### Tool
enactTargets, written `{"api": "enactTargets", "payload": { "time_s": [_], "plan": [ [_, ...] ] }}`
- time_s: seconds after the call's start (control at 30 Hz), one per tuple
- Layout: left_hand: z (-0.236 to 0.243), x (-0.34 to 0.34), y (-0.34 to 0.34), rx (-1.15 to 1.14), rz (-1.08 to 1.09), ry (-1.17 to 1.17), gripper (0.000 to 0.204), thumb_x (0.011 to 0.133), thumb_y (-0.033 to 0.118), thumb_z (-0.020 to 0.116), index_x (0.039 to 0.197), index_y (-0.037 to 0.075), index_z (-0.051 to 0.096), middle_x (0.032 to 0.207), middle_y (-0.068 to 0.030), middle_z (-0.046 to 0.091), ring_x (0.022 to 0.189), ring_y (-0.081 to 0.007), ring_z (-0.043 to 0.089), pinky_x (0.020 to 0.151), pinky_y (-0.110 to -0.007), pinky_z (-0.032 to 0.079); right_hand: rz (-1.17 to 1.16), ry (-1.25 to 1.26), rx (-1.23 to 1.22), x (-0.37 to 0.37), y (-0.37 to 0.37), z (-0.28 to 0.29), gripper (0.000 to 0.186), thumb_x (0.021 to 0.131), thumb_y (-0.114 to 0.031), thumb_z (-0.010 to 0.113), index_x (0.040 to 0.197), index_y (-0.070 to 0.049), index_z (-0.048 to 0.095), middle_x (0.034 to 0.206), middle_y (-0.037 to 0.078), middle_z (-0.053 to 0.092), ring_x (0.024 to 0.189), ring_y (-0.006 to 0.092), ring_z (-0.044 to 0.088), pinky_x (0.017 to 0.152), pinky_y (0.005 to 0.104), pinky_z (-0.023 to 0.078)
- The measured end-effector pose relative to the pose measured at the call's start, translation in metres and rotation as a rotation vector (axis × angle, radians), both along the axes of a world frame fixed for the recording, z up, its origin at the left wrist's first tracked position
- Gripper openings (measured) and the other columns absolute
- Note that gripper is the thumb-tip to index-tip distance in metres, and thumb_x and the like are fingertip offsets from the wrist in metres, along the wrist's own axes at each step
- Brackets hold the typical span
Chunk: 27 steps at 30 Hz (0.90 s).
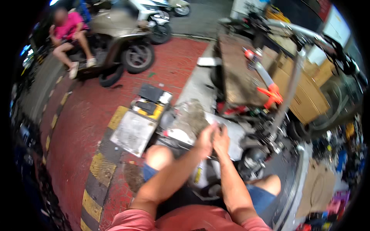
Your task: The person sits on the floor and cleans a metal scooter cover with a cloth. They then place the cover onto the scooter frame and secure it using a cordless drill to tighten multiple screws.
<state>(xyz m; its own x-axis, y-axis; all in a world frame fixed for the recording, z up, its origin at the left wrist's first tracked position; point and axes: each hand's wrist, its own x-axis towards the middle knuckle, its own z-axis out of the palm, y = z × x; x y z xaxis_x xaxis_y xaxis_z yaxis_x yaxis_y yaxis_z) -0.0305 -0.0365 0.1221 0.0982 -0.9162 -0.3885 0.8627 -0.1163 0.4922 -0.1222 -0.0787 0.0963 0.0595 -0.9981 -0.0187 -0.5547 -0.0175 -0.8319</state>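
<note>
In front of me, my two arms reach forward and the hands meet. My left hand [206, 139] is closed, its fingers blurred. Close against it, my right hand [221, 141] is closed too, with its fingers bent together. Whatever lies between them is small or hidden, and I cannot make it out. Below and around the hands is a pale grey-white panel [236, 134], part of a low vehicle or stand. Just beyond the left hand lies a crumpled grey-brown rag [193, 117].
On the left stand a toolbox with yellow parts [156, 111] and a scuffed white board [133, 133]. At right rise a silver steering post [290, 92], a worn wooden bench [239, 73] and cardboard boxes [302, 96]. A person in pink [71, 25] sits by a parked scooter [115, 32].
</note>
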Motion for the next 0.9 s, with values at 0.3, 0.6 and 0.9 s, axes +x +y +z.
{"api": "enactTargets", "payload": {
  "time_s": [0.3,0.6,0.9],
  "plan": [
    [0.0,-0.014,0.0,-0.177,-0.11,-0.341,0.068,0.103,0.045,0.067,0.155,0.003,0.053,0.146,-0.0128,0.061,0.138,-0.0229,0.053,0.12,-0.036,0.037,0.062,-0.043,-0.277,-0.008,-0.047,-0.065,0.051,0.112,-0.042,0.054,0.106,0.005,0.073,0.088,0.032,0.07,0.078,0.0456,0.061,0.077,0.0547,0.048],
    [-0.011,-0.02,0.015,-0.15,-0.379,-0.317,0.08,0.104,0.066,0.059,0.154,0.003,0.056,0.156,-0.0145,0.058,0.147,-0.0254,0.052,0.125,-0.042,0.036,-0.056,0.08,-0.387,-0.052,-0.137,-0.094,0.05,0.108,-0.033,0.057,0.093,0.012,0.074,0.088,0.034,0.073,0.081,0.0483,0.068,0.079,0.0546,0.052],
    [-0.02,0.004,-0.033,-0.157,0.174,-0.209,0.077,0.106,0.059,0.059,0.156,0.002,0.054,0.162,-0.0088,0.053,0.15,-0.0212,0.047,0.127,-0.037,0.032,0.3,-0.291,-0.545,-0.002,-0.037,0.036,0.047,0.108,-0.024,0.05,0.147,0.0,0.06,0.146,0.017,0.065,0.13,0.0326,0.061,0.113,0.0434,0.044]
  ]
}}
